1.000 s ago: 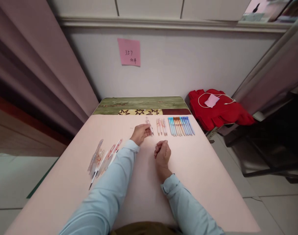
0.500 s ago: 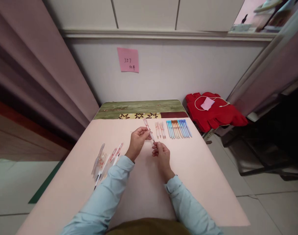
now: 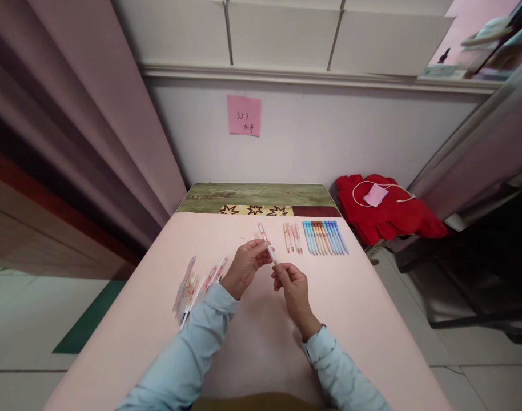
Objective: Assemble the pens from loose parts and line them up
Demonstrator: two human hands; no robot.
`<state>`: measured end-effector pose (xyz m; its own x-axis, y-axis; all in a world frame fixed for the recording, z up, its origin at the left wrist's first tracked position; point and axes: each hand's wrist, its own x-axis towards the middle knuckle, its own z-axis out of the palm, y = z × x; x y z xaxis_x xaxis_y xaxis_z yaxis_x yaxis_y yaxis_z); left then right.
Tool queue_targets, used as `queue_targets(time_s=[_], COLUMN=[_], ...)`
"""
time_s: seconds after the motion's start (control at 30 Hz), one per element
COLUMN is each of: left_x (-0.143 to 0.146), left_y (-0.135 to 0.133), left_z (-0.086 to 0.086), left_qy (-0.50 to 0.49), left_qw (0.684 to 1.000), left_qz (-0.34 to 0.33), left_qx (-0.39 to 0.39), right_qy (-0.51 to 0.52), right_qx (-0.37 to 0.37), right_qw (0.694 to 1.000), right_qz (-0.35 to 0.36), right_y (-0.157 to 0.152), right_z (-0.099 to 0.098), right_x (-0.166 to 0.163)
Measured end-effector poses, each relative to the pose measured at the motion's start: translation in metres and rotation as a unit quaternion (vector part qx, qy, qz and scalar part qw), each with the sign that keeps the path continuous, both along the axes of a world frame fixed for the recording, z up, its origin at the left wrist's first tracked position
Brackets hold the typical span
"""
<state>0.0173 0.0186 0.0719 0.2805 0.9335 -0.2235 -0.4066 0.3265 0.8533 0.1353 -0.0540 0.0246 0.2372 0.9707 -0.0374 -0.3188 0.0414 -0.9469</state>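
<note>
A clear pen with a pinkish-red pattern [image 3: 262, 232] is held at a slant above the middle of the table. My left hand [image 3: 249, 264] pinches it around mid-barrel. At its lower end, the thumb and fingertips of my right hand [image 3: 294, 286] close on the tip. Just beyond my hands, several similar clear pens [image 3: 292, 238] lie side by side. A row of blue, brown and violet pens [image 3: 325, 237] lies to their right. Left of my left forearm is a loose pile of clear pen parts and thin white sticks [image 3: 192, 288], partly hidden by the sleeve.
A pale pink sheet [image 3: 350, 319] covers most of the table, with a green patterned strip [image 3: 261, 193] bare at the far edge. Red cloth [image 3: 372, 220] with a white cable and pink note sits beyond the right edge. A curtain [image 3: 93, 85] hangs at left.
The whole view has shifted, so things appear farther right and lower. My right fingertips have closed around the pen's lower end, while my left hand keeps its pinch.
</note>
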Motion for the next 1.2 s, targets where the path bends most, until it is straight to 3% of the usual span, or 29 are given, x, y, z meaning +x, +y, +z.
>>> queue_targets(time_s=[0.6, 0.93, 1.2], left_x=[0.011, 0.010, 0.002], left_y=[0.002, 0.000, -0.005], left_z=[0.000, 0.004, 0.013], left_qy=[-0.058, -0.060, -0.029], left_qw=[0.996, 0.997, 1.000], left_qz=[-0.030, -0.026, 0.003], left_qx=[-0.057, -0.050, 0.005], right_qy=[0.023, -0.001, 0.006], right_qx=[0.001, 0.018, 0.030], right_qw=[1.000, 1.000, 0.999], right_qz=[-0.005, -0.007, 0.016], right_y=[0.011, 0.006, -0.001], right_z=[-0.005, 0.004, 0.009], right_x=[0.008, 0.008, 0.008])
